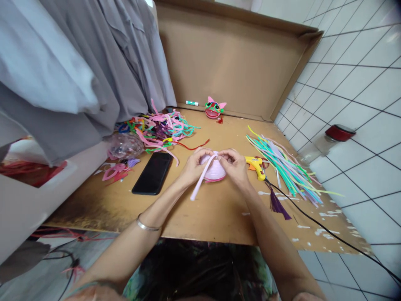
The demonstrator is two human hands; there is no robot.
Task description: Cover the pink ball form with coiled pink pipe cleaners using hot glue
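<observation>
A rounded lilac piece (215, 171) of coiled pipe cleaner, with a pink lower edge, is held between my hands above the wooden table (200, 217). My left hand (196, 164) closes on its left side, fingers bent at the top. From the top a loose lilac strip (199, 184) hangs down toward the lower left. My right hand (233, 165) pinches at the upper right of the piece, its fingertips near the strip's upper end. Just right of my right hand lies a yellow glue gun (257, 166).
A black phone (153, 173) lies to the left, below a tangle of coloured pipe cleaners (166, 127). Straight pipe cleaners (285, 167) and a purple tassel (278, 205) lie right, beside a black cable (300, 213). At the back sit a small animal-face figure (214, 109) and a glue stick (192, 103).
</observation>
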